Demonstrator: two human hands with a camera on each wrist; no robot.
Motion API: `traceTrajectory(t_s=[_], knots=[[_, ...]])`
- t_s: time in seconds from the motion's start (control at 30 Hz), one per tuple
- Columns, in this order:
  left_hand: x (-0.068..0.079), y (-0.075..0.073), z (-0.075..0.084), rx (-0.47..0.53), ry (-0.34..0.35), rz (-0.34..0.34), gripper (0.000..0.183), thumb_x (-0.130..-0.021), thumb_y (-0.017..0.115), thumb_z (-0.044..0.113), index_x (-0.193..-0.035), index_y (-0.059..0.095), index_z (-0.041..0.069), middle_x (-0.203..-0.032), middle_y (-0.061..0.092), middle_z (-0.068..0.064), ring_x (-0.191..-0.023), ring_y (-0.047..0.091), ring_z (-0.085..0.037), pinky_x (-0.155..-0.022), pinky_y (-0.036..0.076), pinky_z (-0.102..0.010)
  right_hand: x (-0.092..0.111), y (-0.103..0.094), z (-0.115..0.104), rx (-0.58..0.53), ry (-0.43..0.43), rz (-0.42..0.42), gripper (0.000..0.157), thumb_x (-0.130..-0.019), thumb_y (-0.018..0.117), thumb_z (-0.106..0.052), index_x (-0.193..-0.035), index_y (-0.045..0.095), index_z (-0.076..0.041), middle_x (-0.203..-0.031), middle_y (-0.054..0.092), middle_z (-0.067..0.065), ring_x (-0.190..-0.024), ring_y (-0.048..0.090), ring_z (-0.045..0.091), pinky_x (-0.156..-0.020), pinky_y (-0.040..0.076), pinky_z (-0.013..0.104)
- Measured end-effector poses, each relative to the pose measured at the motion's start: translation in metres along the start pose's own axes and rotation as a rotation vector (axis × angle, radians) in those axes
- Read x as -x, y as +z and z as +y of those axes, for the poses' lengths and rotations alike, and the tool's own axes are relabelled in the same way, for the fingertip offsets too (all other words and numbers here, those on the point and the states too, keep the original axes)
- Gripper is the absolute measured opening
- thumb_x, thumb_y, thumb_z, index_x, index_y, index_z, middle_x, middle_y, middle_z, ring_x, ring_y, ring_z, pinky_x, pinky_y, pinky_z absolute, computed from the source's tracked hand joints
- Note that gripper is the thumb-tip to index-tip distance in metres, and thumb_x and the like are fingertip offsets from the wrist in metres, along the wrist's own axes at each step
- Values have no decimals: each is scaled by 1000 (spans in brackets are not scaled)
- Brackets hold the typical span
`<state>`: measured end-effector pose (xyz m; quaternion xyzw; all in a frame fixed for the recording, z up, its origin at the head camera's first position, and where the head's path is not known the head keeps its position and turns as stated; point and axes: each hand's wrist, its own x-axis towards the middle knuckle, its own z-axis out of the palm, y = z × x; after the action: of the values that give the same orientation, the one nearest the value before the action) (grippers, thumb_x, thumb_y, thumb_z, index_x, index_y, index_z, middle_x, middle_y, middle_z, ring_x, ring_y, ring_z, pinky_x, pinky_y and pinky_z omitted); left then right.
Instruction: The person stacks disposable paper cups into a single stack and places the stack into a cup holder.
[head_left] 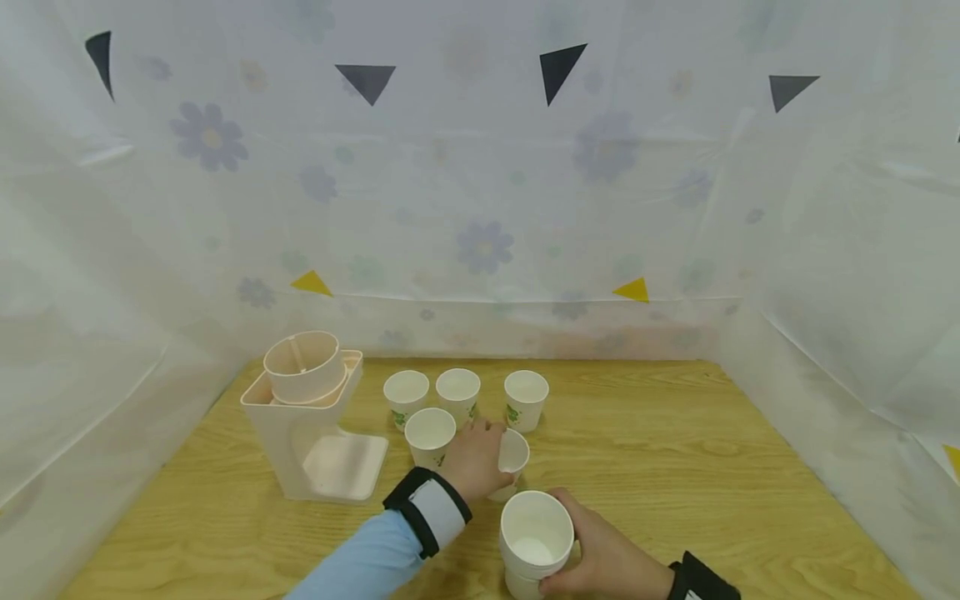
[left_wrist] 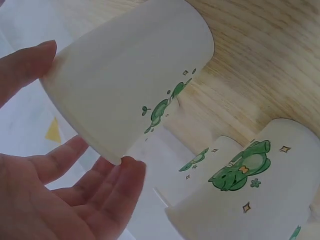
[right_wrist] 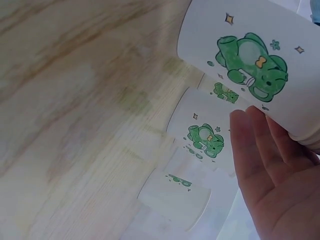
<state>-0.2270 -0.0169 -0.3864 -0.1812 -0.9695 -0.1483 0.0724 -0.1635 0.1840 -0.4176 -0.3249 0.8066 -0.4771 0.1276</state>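
Observation:
My left hand (head_left: 474, 462) pinches a white paper cup (head_left: 514, 454) at its rim; in the left wrist view the thumb and fingers are on opposite sides of this cup (left_wrist: 125, 75). Close in front, my right hand (head_left: 607, 546) grips nested paper cups (head_left: 534, 537) from the right side. Doubled rims show on this stack in the right wrist view, along with a green bear print (right_wrist: 252, 65). How many cups are nested cannot be told. Just left of my left hand is another paper cup (head_left: 430, 435), upright on the table.
Behind the hands stand more upright paper cups (head_left: 406, 392), one of them farther right (head_left: 527, 393). A pale pink stand (head_left: 341, 471) with a flat base and round top piece occupies the left of the wooden table (head_left: 675, 467). White patterned sheeting (head_left: 480, 183) surrounds the table.

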Motion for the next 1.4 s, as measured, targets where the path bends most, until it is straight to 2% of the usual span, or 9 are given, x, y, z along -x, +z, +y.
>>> traceTrajectory(t_s=[0.13,0.23,0.43,0.67,0.87,0.97,1.07,1.27,1.4], knots=[[-1,0,-3,107,-38,-22,63,-65,79,32,-115,59,1,-106,60,-18,-95,55,-30,-78,53,-43,0,1,0,-3,-4,-3,69,-72,78,-24,-129,42,-11,-121,59,12,-106,55,13,-89,47,33],[0,-5,-4,206,-58,-21,64,-66,78,29,-118,57,-1,-107,58,-21,-98,53,-33,-78,53,-45,1,1,0,-18,-6,-8,69,-72,78,-23,-130,42,-11,-121,59,12,-107,55,14,-89,47,33],[9,-30,-4,329,-60,56,68,-68,76,27,-125,53,-2,-112,54,-24,-103,51,-37,-79,52,-47,0,2,0,-27,-28,-1,69,-72,78,-21,-130,42,-11,-121,60,14,-106,56,15,-90,47,33],[28,-76,9,391,19,154,67,-71,74,26,-129,50,0,-111,52,-20,-98,50,-31,-76,52,-44,0,2,-2,-9,-35,7,68,-71,78,-22,-128,43,-11,-119,61,12,-104,56,13,-89,48,32],[49,-106,31,457,131,151,67,-71,73,24,-131,50,4,-111,53,-15,-98,48,-23,-79,51,-40,-1,2,-2,-20,-68,-1,68,-72,77,-20,-129,41,-10,-116,63,14,-101,59,17,-88,49,33],[59,-109,40,464,204,128,66,-71,73,22,-130,51,5,-111,54,-12,-99,47,-21,-80,51,-37,-1,1,-3,-77,-38,-33,70,-74,76,-18,-133,38,-13,-119,63,13,-103,60,17,-90,47,33],[67,-105,47,442,249,103,66,-69,75,22,-128,52,6,-112,56,-11,-102,48,-20,-80,51,-34,-1,0,-3,-122,-18,-54,70,-75,75,-15,-134,38,-15,-123,61,11,-107,59,15,-92,46,31],[71,-91,53,407,257,24,64,-69,73,24,-128,51,10,-119,54,-9,-106,48,-18,-77,50,-27,-1,0,-1,-116,-36,-36,69,-74,76,-15,-134,41,-15,-129,53,11,-113,52,11,-96,43,28],[69,-86,54,407,251,30,64,-68,73,23,-127,51,9,-120,54,-9,-108,47,-20,-78,51,-29,-1,0,-1,-95,0,-30,72,-73,77,-18,-135,40,-17,-130,52,9,-113,52,10,-96,43,29]])
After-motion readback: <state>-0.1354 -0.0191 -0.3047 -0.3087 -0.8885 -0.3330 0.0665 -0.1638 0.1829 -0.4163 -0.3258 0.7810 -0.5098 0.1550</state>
